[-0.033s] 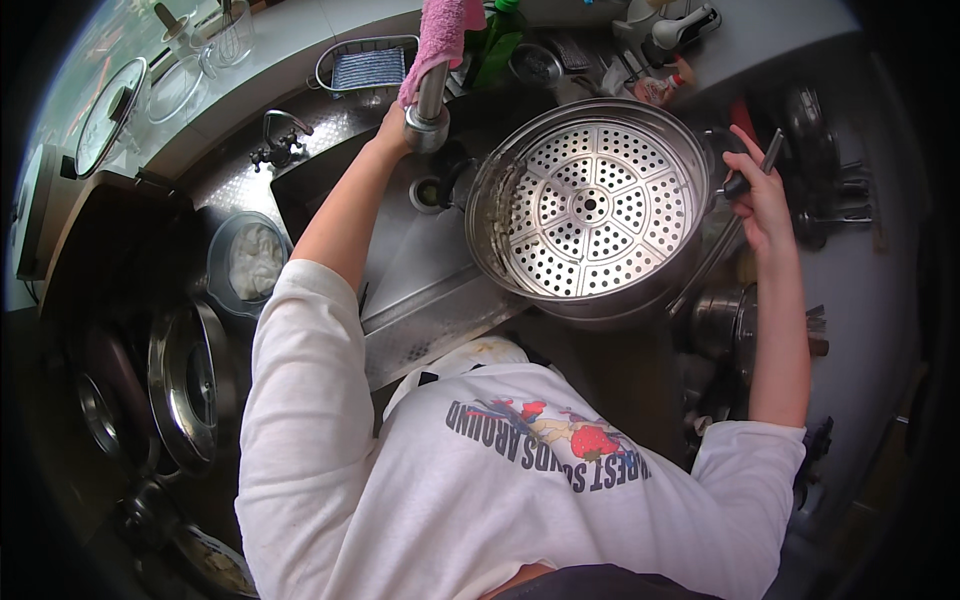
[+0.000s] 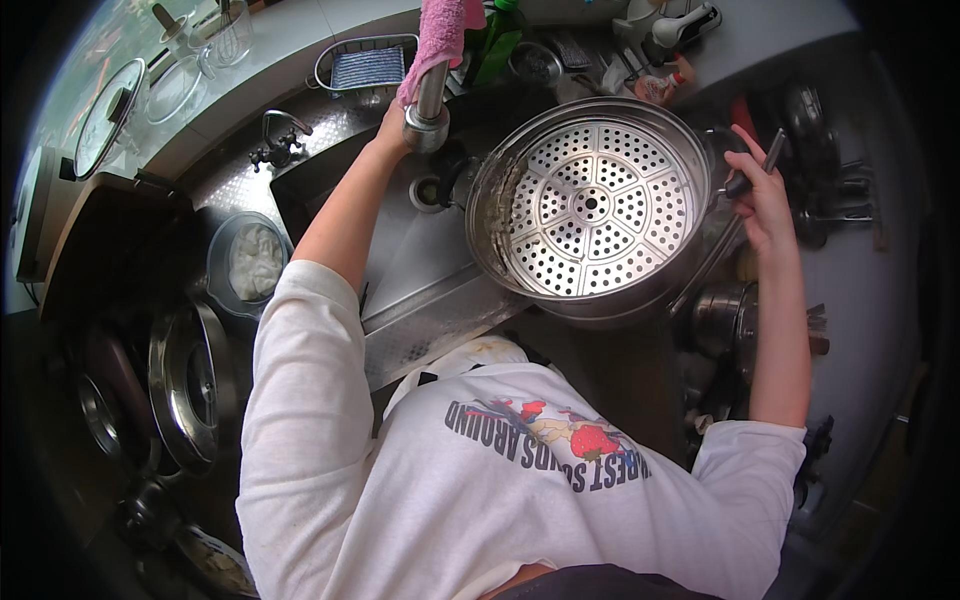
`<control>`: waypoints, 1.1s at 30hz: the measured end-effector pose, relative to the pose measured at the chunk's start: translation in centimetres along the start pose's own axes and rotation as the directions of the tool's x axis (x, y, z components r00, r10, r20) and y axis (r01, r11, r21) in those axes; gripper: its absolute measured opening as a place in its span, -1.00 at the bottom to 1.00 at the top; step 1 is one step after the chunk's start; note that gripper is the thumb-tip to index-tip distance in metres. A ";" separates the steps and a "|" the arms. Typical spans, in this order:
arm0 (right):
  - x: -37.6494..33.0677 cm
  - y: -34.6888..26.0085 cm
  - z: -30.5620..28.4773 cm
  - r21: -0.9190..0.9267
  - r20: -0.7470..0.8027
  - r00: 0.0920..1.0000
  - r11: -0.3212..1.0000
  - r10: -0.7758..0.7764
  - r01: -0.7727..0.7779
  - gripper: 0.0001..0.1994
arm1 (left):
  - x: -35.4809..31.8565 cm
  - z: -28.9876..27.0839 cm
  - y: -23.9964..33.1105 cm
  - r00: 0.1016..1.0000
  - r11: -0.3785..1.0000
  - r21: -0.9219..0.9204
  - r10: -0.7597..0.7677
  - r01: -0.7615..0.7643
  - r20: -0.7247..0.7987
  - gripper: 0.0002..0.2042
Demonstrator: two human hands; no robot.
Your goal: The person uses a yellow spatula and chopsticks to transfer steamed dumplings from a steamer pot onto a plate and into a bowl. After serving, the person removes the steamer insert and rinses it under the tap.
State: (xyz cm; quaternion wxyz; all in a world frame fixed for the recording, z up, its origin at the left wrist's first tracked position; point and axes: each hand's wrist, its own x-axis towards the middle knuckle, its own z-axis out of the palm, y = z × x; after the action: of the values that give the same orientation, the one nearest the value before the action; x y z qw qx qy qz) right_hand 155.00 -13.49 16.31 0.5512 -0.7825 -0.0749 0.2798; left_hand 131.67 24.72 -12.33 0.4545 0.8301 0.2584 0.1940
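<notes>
A round steel steamer pot (image 2: 478, 235), with a perforated steamer plate (image 2: 591, 204) inside, is over the right part of the sink. My right hand (image 2: 765, 205) is closed round the black side handle (image 2: 738, 186) at the pot's right. My left hand (image 2: 394, 128) is up at the steel faucet (image 2: 427, 125), its fingers hidden behind it. A pink cloth (image 2: 440, 40) is wrapped about the faucet's upper part. On the pot's left, another black handle (image 2: 458, 182) sticks out, with no hand visible on it.
Left of the sink (image 2: 400, 290) stands a clear bowl (image 2: 216, 262) with white pieces in it. Steel lids (image 2: 208, 385) lean at lower left. Behind the sink are a wire rack (image 2: 368, 68) with a blue cloth and a green bottle (image 2: 497, 45). Steel pans (image 2: 735, 320) crowd the right side.
</notes>
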 end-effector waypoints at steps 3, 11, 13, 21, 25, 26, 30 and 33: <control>0.4 0.4 -0.2 0.004 -0.001 1.000 1.000 0.004 -0.004 -0.48 | -0.2 1.3 0.3 0.992 0.996 0.030 0.083 -0.081 -0.094 -0.65; 0.7 0.0 0.4 0.013 0.006 1.000 1.000 -0.002 0.002 -0.47 | -3.6 3.2 2.5 0.939 0.855 0.458 0.326 -0.245 -0.106 -0.76; 0.8 0.3 0.0 0.033 0.000 1.000 0.999 0.005 -0.005 -0.46 | -4.2 1.3 6.1 0.998 0.968 0.247 -0.047 0.038 0.031 -0.67; -0.2 1.3 1.1 0.041 -0.035 0.999 0.999 0.027 -0.025 -0.43 | -7.0 -1.0 12.3 0.901 0.900 -0.139 -0.382 0.413 0.205 -0.71; 0.0 1.7 2.9 0.097 -0.017 0.999 0.995 -0.027 0.029 -0.41 | -7.1 1.8 12.7 0.933 0.950 0.187 -0.289 0.250 0.216 -0.69; -0.1 1.4 3.6 0.113 -0.024 0.999 0.993 -0.041 0.043 -0.41 | -6.8 2.4 14.4 0.923 0.946 0.289 -0.238 0.149 0.302 -0.69; 0.5 0.7 6.3 0.104 -0.005 0.996 0.990 -0.091 0.091 -0.45 | -5.1 7.2 17.9 0.887 0.844 0.531 -0.189 -0.073 0.421 -0.52; 0.1 -0.6 8.6 0.089 0.000 0.993 0.990 -0.114 0.113 -0.43 | -4.0 10.3 18.5 0.886 0.811 0.567 -0.147 -0.148 0.441 -0.38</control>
State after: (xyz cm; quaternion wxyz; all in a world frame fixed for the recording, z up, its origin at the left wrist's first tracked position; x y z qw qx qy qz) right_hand 150.76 -6.15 14.77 0.6003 -0.7509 -0.1082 0.2530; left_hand 138.95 7.16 -2.11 0.2248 0.9508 0.1888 -0.0992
